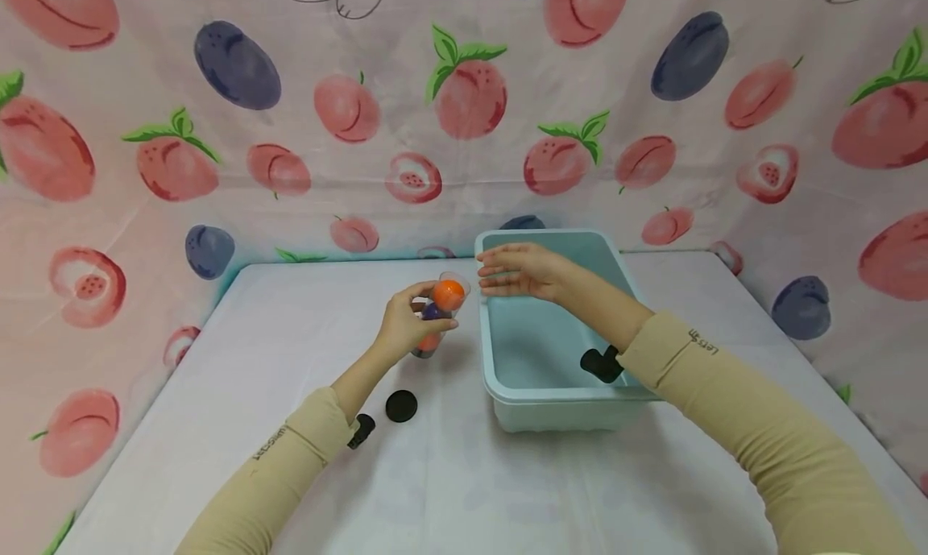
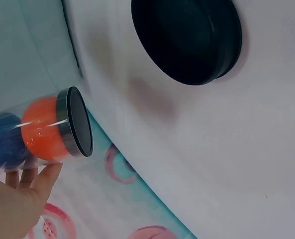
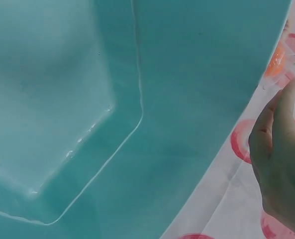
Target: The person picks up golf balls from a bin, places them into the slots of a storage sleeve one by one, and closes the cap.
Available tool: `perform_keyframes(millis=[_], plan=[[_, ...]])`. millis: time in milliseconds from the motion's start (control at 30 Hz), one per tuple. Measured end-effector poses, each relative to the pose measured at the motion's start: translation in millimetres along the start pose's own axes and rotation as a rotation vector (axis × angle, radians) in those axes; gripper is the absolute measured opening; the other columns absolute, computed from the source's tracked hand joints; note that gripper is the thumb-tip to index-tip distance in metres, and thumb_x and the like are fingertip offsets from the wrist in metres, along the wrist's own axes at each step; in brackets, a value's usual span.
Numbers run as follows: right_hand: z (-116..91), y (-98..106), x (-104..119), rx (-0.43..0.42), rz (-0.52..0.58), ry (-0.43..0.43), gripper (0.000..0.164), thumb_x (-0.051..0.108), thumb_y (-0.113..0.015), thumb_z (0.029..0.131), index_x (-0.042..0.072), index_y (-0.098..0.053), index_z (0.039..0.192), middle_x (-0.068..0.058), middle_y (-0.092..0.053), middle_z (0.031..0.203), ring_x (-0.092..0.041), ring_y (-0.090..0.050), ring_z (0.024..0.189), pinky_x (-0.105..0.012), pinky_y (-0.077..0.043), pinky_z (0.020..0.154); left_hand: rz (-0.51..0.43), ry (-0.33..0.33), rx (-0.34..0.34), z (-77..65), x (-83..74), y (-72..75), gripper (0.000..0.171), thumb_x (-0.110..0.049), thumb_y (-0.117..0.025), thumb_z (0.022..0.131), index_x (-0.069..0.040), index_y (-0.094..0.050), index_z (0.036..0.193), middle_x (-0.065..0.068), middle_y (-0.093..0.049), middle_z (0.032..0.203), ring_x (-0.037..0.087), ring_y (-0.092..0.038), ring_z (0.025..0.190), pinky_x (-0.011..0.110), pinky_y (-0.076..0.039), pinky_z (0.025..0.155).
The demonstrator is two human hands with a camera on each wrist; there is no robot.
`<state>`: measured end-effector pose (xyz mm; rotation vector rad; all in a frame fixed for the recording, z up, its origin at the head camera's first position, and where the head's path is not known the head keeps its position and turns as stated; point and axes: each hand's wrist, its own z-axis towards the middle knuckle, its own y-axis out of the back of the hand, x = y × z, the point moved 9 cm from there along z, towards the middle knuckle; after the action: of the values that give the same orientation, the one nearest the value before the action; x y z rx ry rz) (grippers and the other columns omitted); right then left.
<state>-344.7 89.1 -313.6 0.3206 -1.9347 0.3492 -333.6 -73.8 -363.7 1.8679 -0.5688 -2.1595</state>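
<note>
Here, the clear plastic tube (image 1: 435, 312): held up in front of the person, just left of the tub, tilted, with its uncapped mouth leaning toward the right hand and its black end cap (image 2: 79, 122) down.
Balls in the tube: three in a row; an orange ball (image 1: 449, 295) at the mouth, a dark blue ball (image 2: 7, 139) in the middle, a second orange ball (image 2: 44, 128) next to the cap.
Left hand (image 1: 404, 323): curled round the tube's side, thumb on the near face, fingers behind.
Right hand (image 1: 525, 271): holding nothing, fingers extended and close together, pointing toward the tube's mouth but apart from it; it hangs by the tub's left rim, and whether it touches that rim I cannot tell.
Round black lid (image 1: 401, 406): lying on the table, nearer the person than the tube.
Light blue tub (image 1: 518, 395): rectangular, standing right of the tube, beneath the right forearm.
Black wrist cameras: one at the left wrist (image 1: 361, 431), one at the right (image 1: 602, 365), seen against the tub.
Sleeves: beige, lettered, the left sleeve (image 1: 275, 466) and the right sleeve (image 1: 725, 402) ending short of the wrists.
Table (image 1: 217, 426): covered in white cloth.
Backdrop (image 1: 464, 213): pale pink fabric printed with peaches and dark blue fruit.
</note>
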Motion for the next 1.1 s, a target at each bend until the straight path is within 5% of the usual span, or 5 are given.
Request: perform_keyframes(millis=[467,767,1100], plan=[[-15,-3,4,0.003,-0.01,0.051,0.026,0.009,-0.051,0.096,0.001,-0.051,0.12,-0.009,-0.058,0.102,-0.016,-0.063,0.083,-0.031,-0.058,0.078,-0.012,-0.016,0.009,-3.8,2.2,4.4,0.064,-0.012,-0.082,0.071,-0.007,-0.053,0.128,0.014,-0.056,0.123,0.036,-0.056,0.111,0.045,-0.048,0.098],[-32,-15,15,0.055,-0.084,0.119,0.03,0.01,-0.051,0.096,-0.002,-0.05,0.123,-0.003,-0.062,0.095,-0.015,-0.065,0.083,-0.042,-0.05,0.093,-0.025,-0.07,-0.01,-8.5,3.3,13.3,0.063,-0.009,-0.082,0.071,-0.005,-0.053,0.127,0.016,-0.057,0.119,0.035,-0.058,0.107,0.045,-0.047,0.098],[-51,-27,22,0.037,-0.086,0.192,0.017,0.008,-0.052,0.096,0.001,-0.055,0.111,-0.004,-0.063,0.095,-0.016,-0.065,0.085,-0.042,-0.053,0.09,-0.03,-0.045,-0.039,-13.2,13.6,22.2,0.064,-0.007,-0.08,0.073,-0.005,-0.05,0.13,0.019,-0.057,0.122,0.038,-0.06,0.108,0.047,-0.048,0.097]])
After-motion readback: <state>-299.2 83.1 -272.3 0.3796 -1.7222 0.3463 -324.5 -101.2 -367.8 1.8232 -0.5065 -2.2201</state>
